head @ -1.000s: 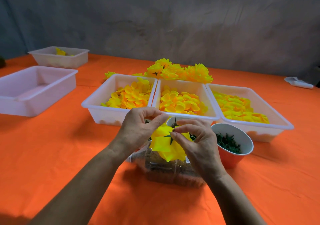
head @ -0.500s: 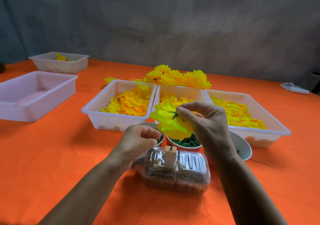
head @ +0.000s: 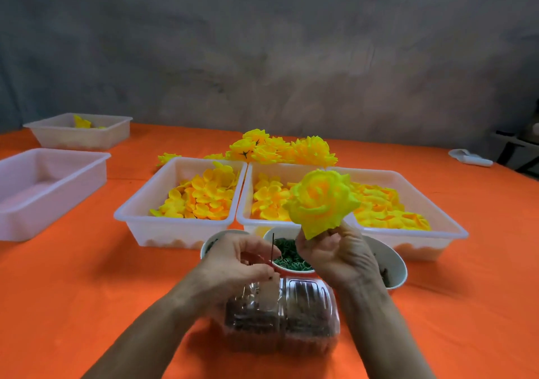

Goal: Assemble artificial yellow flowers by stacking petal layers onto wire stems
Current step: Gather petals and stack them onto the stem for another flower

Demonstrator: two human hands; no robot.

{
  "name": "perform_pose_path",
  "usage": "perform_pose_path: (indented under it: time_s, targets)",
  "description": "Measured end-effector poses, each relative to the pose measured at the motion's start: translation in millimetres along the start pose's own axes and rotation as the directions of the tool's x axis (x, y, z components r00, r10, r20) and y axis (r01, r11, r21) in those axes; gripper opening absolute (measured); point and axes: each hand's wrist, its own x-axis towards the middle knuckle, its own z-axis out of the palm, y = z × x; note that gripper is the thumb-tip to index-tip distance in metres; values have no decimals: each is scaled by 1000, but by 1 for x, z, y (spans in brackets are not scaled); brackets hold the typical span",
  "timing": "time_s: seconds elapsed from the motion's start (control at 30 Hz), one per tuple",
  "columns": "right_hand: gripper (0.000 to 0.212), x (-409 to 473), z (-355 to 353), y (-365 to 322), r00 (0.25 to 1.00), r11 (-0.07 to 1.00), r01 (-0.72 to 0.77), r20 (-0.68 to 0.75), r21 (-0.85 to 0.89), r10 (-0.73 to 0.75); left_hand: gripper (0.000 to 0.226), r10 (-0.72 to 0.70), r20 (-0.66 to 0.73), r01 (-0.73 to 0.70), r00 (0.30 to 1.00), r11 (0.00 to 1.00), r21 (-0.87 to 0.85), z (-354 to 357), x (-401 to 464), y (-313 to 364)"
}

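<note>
Change: flower lifted off since before, right hand gripping its base.
Left hand: pinches wire stem.
Risk: we judge layers may slip off.

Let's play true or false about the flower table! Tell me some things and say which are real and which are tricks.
1. The right hand holds a yellow flower up. True.
2. The tablecloth is blue. False: it is orange.
3. The left hand pinches a thin dark wire. True.
4. The three tubs side by side are empty. False: the left tub, middle tub and right tub all hold yellow petals.
5. A pile of finished yellow flowers lies behind the tubs. True.
</note>
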Motion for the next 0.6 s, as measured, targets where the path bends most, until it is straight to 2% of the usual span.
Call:
perform_pose_path:
  time_s: [0.07, 0.17, 0.27, 0.4, 0.47, 0.6]
  targets:
    - [14, 4, -4, 2, 999, 996, -1, 41, 85, -2, 24, 7, -37, -9, 999, 999, -51, -7, 5, 6]
    - [16, 10, -6, 5, 998, 987, -17, 54, 161, 8, 9, 37, -150, -57, 988, 990, -132, -12, 15, 25]
    - [19, 13, -3, 8, 990, 984, -52, 136, 172, 28, 36, 41, -173, -68, 984, 986, -153, -10, 29, 44]
    - [30, 17, 0, 10, 982, 989, -70, 183, 127, 46, 51, -29, -71, 14, 997, 980, -199, -4, 42, 63]
    - [28, 18, 0, 9, 982, 993, -75, 177, 87, 59, 48, -50, -54, 36, 997, 974, -224, -2, 46, 66]
    - [32, 19, -4, 7, 983, 996, -89, 161, 25, 84, 27, -59, -83, 34, 995, 962, -272, -2, 51, 65]
